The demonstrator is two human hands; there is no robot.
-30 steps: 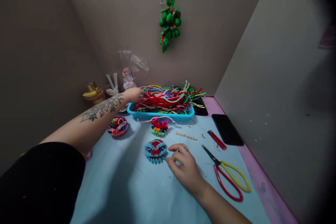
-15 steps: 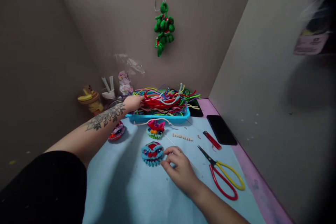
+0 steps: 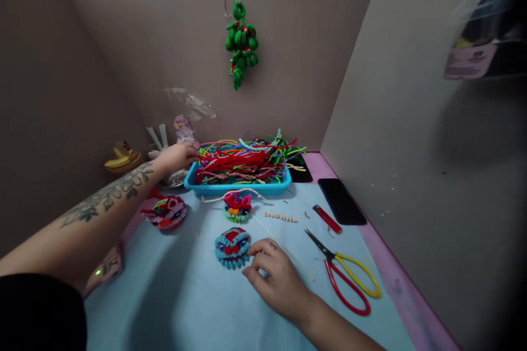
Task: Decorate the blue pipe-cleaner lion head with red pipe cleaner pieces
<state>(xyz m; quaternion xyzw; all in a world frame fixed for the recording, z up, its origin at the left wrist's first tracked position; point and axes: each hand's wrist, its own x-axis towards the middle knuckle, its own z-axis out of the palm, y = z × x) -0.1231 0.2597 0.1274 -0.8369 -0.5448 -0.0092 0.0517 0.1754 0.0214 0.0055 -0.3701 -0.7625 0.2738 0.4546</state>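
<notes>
My left hand (image 3: 178, 157) is at the left end of a blue tray (image 3: 247, 189) heaped with coloured pipe cleaners (image 3: 242, 162). Its fingers are bent together, and anything between them is too small to make out. On the blue mat, my right hand (image 3: 276, 277) rests with thumb and forefinger apart, nothing visible between them. Those fingertips are close beside a blue and red pipe-cleaner animal head (image 3: 233, 248); contact is unclear. Behind it sits a pink, orange and green head (image 3: 237, 207). A pink and red one (image 3: 167, 211) lies beneath my left forearm.
Scissors (image 3: 331, 255) with red and yellow handles lie right of my right hand. Near them are a red cutter (image 3: 327, 219), a black phone (image 3: 342, 201) and a twisted beige strip (image 3: 281, 217). A green knotted ornament (image 3: 241, 44) hangs on the back wall; grey walls enclose the table.
My left hand has drawn back leftward from over the red pipe cleaners to the tray's left end. The view has shifted slightly; my right hand stays by the blue head.
</notes>
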